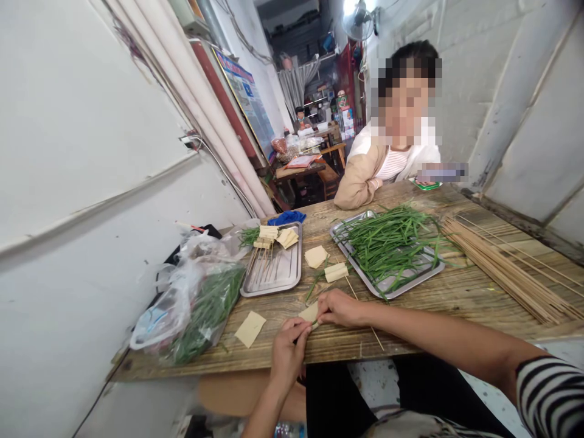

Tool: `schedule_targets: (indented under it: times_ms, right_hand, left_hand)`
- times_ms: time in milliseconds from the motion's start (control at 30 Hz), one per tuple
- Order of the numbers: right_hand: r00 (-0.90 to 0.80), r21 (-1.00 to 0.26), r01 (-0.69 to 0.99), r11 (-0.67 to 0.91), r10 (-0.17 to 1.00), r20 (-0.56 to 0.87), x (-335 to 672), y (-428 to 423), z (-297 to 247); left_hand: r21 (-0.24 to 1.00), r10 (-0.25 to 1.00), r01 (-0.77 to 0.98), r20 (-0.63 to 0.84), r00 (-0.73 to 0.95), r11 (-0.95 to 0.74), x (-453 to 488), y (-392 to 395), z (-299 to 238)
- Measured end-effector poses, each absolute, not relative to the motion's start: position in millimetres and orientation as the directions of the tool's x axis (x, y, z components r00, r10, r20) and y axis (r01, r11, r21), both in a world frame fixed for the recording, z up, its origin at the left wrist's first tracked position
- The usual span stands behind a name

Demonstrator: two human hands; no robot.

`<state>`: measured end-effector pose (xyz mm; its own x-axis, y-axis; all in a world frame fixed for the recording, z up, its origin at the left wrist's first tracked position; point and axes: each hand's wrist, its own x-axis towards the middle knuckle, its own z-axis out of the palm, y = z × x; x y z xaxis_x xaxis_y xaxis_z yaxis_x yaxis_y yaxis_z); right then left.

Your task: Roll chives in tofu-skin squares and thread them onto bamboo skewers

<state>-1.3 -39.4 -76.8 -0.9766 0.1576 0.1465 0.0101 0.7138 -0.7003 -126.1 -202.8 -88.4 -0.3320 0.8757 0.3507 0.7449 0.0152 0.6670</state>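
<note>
We see left hand (287,350) and right hand (340,309), each grip pinched on chives (314,323) at the near side of a tofu-skin sheet (309,312) on the bench (340,345); uneven finger pressure could tear it or let strands slip.

Wall fan (359,23), poster (246,97), blue cloth (287,218)
</note>
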Motion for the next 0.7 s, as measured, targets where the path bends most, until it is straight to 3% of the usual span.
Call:
schedule_targets:
  times_ms: [333, 567, 700]
  right_hand:
    - [-0.966, -0.65, -0.064, 0.758, 0.117, 0.232, -3.3, -37.4, -79.0]
    - [-0.97, -0.649, -0.125, 0.75, 0.044, 0.238, -15.1, -26.2, -86.0]
    - [-0.966, -0.633, -0.147, 0.76, 0.026, 0.256, -16.9, -24.8, -91.1]
  left_hand:
    - [0.615, 0.882, 0.785, 0.33, -0.337, 0.07, -127.1, -200.9, -88.1]
    - [0.155, 0.835, 0.981, 0.52, -0.178, 0.112, -117.7, -211.2, -82.6]
    - [0.056, 0.827, 0.997, 0.556, -0.081, 0.06, -113.4, -211.8, -76.0]
